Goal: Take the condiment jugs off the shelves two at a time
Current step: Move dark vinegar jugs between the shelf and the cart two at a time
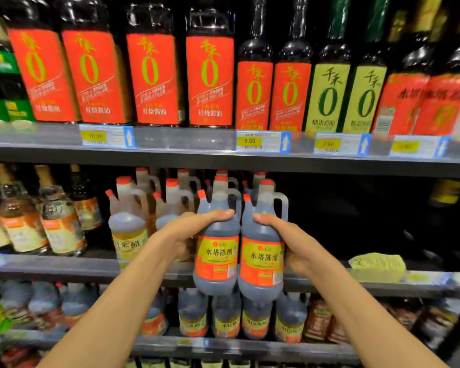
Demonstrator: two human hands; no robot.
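Behind hands' (194, 229) two jugs (217, 248), pale-vinegar jugs (128, 229).

- the middle shelf (64, 264) is bare and dark to the right of the two dark vinegar jugs (239, 251); a hand could pass there, down to the yellow-green cloth (377, 266) lying at its front edge.
- to their left, pale vinegar jugs (129, 229) stand packed together, with glass bottles (59, 221) beyond.
- the upper shelf's edge (186, 152) caps the space just above the jug caps.
- below, more dark jugs (226, 317) fill the lower shelf.
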